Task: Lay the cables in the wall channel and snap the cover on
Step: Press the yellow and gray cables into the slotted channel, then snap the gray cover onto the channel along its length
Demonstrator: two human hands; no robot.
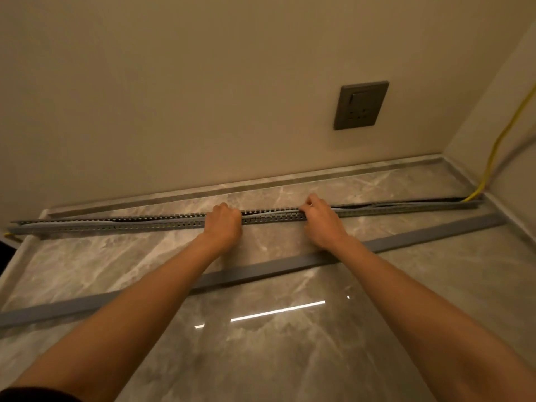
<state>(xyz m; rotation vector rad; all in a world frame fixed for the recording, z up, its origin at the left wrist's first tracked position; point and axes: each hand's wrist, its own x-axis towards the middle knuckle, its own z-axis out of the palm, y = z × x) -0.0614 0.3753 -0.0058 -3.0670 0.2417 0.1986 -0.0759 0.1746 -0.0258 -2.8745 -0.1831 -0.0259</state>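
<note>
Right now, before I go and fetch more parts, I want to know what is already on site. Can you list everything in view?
channel: one, grey, slotted, lying on the floor along the wall
cover: one, grey, long strip on the floor, nearer than the channel, passing under both forearms
yellow cable: one, yellow, runs down the right-hand wall to the channel's right end
wall socket: one, dark grey, on the wall above the channel
skirting: one run, grey marbled, at the foot of the wall
floor: grey marbled tile, glossy
left hand: one, bare, grips the channel near its middle
right hand: one, bare, grips the channel, right of the left hand
</note>
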